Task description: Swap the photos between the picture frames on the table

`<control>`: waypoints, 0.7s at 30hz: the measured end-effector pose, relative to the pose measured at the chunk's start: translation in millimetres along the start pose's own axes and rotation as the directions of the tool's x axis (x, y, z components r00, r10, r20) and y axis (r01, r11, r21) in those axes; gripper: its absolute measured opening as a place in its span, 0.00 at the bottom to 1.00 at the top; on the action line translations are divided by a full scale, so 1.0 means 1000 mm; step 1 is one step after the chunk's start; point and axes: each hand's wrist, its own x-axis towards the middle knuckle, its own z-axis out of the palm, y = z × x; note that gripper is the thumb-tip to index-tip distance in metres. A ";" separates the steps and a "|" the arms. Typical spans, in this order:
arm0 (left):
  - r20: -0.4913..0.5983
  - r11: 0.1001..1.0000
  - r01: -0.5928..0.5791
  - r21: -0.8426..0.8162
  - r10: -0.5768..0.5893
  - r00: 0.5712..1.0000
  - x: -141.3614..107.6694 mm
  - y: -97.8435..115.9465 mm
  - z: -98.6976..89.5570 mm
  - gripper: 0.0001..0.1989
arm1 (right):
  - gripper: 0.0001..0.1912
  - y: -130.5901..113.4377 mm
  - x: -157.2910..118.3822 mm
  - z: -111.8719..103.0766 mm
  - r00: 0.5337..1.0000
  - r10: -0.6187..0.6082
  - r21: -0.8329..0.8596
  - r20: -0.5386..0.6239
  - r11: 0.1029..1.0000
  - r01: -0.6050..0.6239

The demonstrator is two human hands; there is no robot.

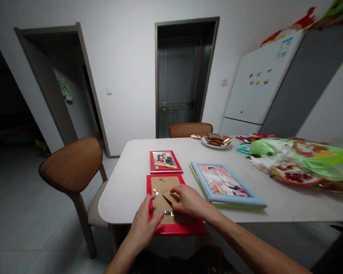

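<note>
A red picture frame [178,229] lies face down at the table's front edge, its brown backing board [158,205] and small metal fittings [169,213] showing. My right hand [188,199] pinches a brown stand flap [167,198] that is tilted up from the backing. The fingertips under it are partly hidden. My left hand [145,222] rests at the frame's left edge, thumb and fingers apart. Just beyond lies a smaller red frame [165,161] with a photo of two people, face up. To the right, a light blue frame [225,182] lies face up on a green-edged one [237,207].
The white table [125,179] carries a plate of gold-wrapped packets [216,140] at the back. On its right are a cut pomegranate [295,175] and green plastic bags [317,156]. Wooden chairs stand at the left [74,163] and far side [191,129].
</note>
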 end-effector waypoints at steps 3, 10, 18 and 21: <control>-0.007 0.993 0.007 -0.115 -0.008 1.000 0.007 -0.004 -0.002 0.23 | 0.21 -0.003 0.001 -0.005 1.000 0.023 0.031 -0.008 0.999 -0.023; -0.099 0.830 0.089 -0.551 -0.171 0.980 0.019 -0.016 -0.012 0.23 | 0.21 -0.037 0.001 -0.003 0.987 -0.110 0.141 -0.114 0.982 0.125; -0.214 0.865 0.243 -0.438 -0.363 0.907 0.010 -0.053 -0.086 0.21 | 0.19 0.010 0.000 0.007 0.988 0.063 -0.039 -0.142 0.997 -0.069; -0.224 0.903 0.286 -0.321 -0.366 0.903 0.008 -0.070 -0.099 0.21 | 0.20 0.034 -0.004 0.015 0.976 0.191 -0.128 -0.105 0.971 -0.204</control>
